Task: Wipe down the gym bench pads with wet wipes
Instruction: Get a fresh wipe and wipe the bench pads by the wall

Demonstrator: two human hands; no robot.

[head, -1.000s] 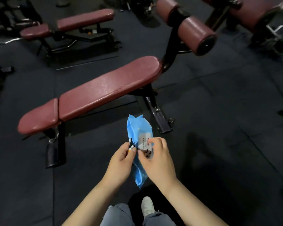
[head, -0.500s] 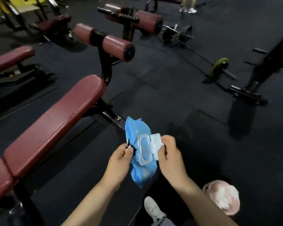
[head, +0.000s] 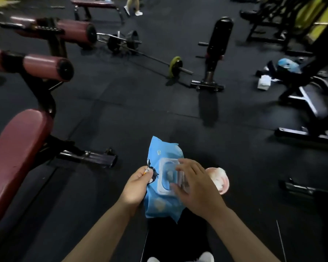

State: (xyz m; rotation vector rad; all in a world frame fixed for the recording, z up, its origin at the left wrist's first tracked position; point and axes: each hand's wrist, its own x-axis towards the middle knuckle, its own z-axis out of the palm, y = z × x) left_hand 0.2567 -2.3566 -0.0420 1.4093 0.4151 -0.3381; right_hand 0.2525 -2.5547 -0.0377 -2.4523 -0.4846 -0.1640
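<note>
The blue wet-wipe pack (head: pixel 162 202) is gripped by the left hand (head: pixel 136 188); with the open-fingered right hand (head: pixel 195 188), one wipe (head: pixel 169 174) should be pinched and drawn cleanly.

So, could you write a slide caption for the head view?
Left hand holds blue wipes pack; right hand reaches its opened lid.

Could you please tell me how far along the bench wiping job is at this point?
Early stage. Done: the lid of the blue wipes pack is flipped open. In hand: the left hand grips the pack's edge while the right hand reaches over the opening, no wipe pulled free yet. Left: drawing a wipe and wiping the maroon bench pad, which neither hand touches.
</note>
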